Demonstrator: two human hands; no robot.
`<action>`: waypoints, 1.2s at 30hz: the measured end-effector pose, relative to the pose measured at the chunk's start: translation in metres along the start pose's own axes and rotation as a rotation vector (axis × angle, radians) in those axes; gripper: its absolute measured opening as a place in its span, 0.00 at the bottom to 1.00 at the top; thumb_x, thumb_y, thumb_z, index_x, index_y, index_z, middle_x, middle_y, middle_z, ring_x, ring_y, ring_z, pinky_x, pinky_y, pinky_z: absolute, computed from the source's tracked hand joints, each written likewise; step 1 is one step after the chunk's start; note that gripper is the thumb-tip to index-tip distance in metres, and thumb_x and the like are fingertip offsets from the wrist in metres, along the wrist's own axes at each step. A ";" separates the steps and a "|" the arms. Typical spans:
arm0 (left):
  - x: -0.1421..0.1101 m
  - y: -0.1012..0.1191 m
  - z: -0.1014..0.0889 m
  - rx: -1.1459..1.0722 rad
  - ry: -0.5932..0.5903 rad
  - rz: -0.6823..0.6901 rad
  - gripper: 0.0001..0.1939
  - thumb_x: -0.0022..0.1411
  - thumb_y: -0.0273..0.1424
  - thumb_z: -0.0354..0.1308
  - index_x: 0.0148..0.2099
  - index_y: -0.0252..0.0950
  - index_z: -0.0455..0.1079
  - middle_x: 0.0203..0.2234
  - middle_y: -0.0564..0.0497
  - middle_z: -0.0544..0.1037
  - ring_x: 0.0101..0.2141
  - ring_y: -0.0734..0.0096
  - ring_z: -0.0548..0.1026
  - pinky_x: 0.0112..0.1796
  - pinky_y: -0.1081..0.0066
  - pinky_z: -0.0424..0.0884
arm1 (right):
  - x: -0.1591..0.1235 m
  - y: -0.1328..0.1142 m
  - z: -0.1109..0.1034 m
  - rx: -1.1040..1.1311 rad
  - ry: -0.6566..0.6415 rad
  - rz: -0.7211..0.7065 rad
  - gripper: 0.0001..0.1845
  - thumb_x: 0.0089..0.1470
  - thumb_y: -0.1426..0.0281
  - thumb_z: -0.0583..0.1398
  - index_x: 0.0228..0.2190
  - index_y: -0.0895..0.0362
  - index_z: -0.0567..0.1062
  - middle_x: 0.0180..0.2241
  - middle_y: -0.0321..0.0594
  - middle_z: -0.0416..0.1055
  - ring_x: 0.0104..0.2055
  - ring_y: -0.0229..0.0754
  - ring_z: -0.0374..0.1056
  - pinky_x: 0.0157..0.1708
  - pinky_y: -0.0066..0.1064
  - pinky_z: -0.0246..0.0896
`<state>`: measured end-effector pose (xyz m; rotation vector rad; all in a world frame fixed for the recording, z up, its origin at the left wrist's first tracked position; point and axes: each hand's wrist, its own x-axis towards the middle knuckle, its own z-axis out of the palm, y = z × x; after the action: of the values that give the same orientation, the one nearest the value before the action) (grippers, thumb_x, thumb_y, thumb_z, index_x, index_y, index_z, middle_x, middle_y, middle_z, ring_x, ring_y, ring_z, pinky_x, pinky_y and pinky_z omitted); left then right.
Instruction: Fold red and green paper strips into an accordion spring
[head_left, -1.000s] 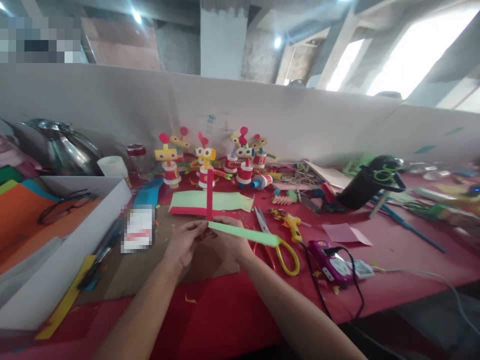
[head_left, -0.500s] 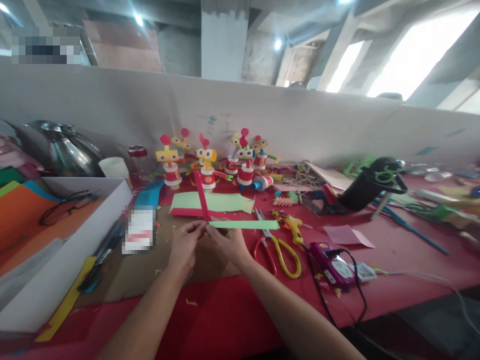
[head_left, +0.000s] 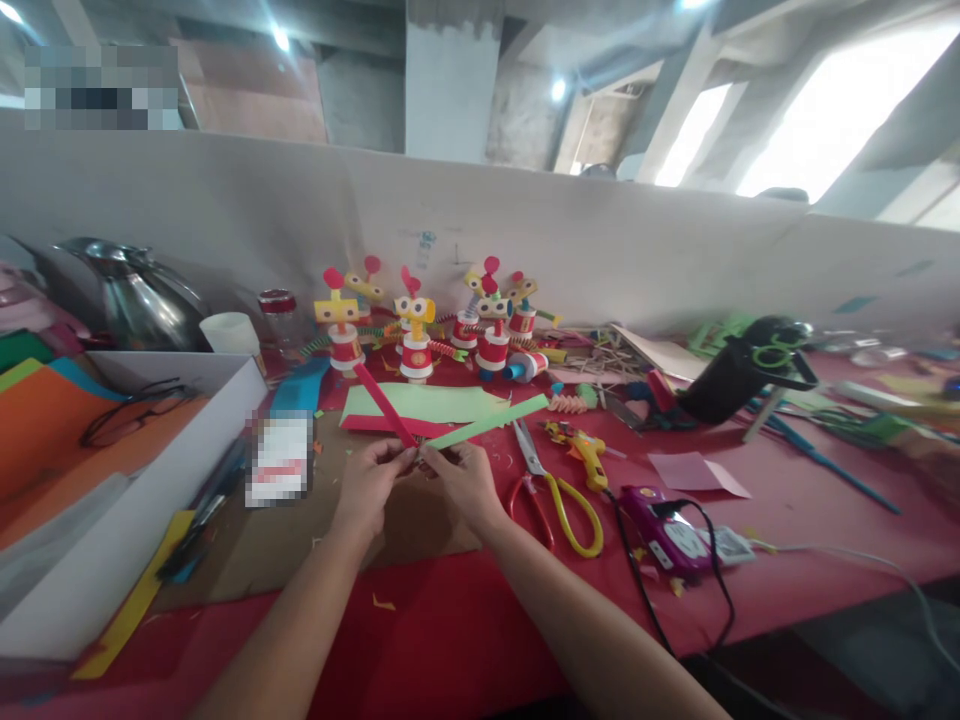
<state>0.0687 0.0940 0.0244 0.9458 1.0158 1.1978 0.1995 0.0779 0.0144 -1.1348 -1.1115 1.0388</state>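
My left hand (head_left: 373, 480) pinches the near end of a red paper strip (head_left: 384, 403), which slants up and to the left. My right hand (head_left: 463, 482) is closed on the near end of a light green paper strip (head_left: 491, 424) slanting up and to the right. Both strips meet between my fingertips in a V, where a small folded part shows; its details are hidden by the fingers. Beneath my hands lies a brown cardboard sheet (head_left: 285, 555). Just beyond are a light green paper sheet (head_left: 427, 402) and a red paper piece (head_left: 360, 424).
Scissors (head_left: 555, 495), a yellow glue gun (head_left: 589, 455) and a purple power strip (head_left: 667, 530) lie to the right, with cords. Several paper-cup figures (head_left: 416, 355) stand at the back. At left is a white box (head_left: 135, 535) holding coloured paper and glasses (head_left: 135, 415).
The red strip has tipped further left, and the green strip has swung from nearly level to slanting upward. My hands stay together at about the same place.
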 end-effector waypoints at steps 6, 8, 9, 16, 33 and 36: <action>0.000 0.000 -0.001 0.036 0.045 0.037 0.16 0.36 0.37 0.72 0.26 0.32 0.75 0.20 0.51 0.75 0.24 0.74 0.70 0.30 0.72 0.66 | 0.001 -0.005 -0.001 0.037 -0.041 0.038 0.16 0.45 0.58 0.65 0.26 0.60 0.80 0.21 0.40 0.75 0.25 0.41 0.70 0.28 0.30 0.65; -0.001 0.001 0.001 0.017 0.028 0.038 0.15 0.37 0.37 0.72 0.26 0.33 0.75 0.21 0.52 0.75 0.24 0.74 0.71 0.30 0.72 0.66 | 0.002 -0.004 -0.003 0.057 -0.046 0.046 0.17 0.44 0.57 0.65 0.26 0.60 0.79 0.21 0.40 0.75 0.24 0.40 0.70 0.27 0.30 0.65; -0.002 0.001 0.002 0.005 0.012 0.037 0.15 0.38 0.36 0.72 0.27 0.33 0.75 0.22 0.52 0.76 0.25 0.73 0.71 0.31 0.72 0.67 | 0.003 -0.002 -0.003 0.052 -0.046 0.041 0.17 0.45 0.57 0.65 0.26 0.60 0.79 0.21 0.40 0.75 0.24 0.40 0.70 0.27 0.31 0.65; -0.005 0.008 0.004 -0.015 -0.058 -0.011 0.16 0.38 0.35 0.73 0.29 0.32 0.75 0.23 0.49 0.77 0.28 0.68 0.74 0.34 0.69 0.69 | 0.005 0.000 -0.007 -0.005 -0.052 0.019 0.17 0.45 0.56 0.65 0.23 0.59 0.79 0.21 0.41 0.75 0.24 0.40 0.70 0.26 0.30 0.65; -0.003 0.003 0.007 -0.216 -0.130 -0.128 0.15 0.38 0.27 0.73 0.32 0.33 0.77 0.25 0.51 0.78 0.26 0.75 0.73 0.31 0.74 0.68 | 0.003 -0.013 -0.006 0.185 -0.048 0.108 0.20 0.46 0.54 0.65 0.20 0.58 0.72 0.16 0.31 0.66 0.19 0.32 0.60 0.22 0.26 0.54; -0.005 0.003 0.008 -0.210 -0.118 -0.126 0.15 0.39 0.27 0.72 0.33 0.33 0.77 0.24 0.51 0.78 0.25 0.76 0.73 0.30 0.74 0.68 | 0.004 -0.011 -0.006 0.146 -0.045 0.099 0.21 0.47 0.54 0.64 0.19 0.58 0.70 0.15 0.30 0.64 0.18 0.32 0.58 0.21 0.26 0.53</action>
<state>0.0752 0.0896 0.0303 0.7669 0.8255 1.1067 0.2070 0.0798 0.0258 -1.0623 -1.0051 1.2080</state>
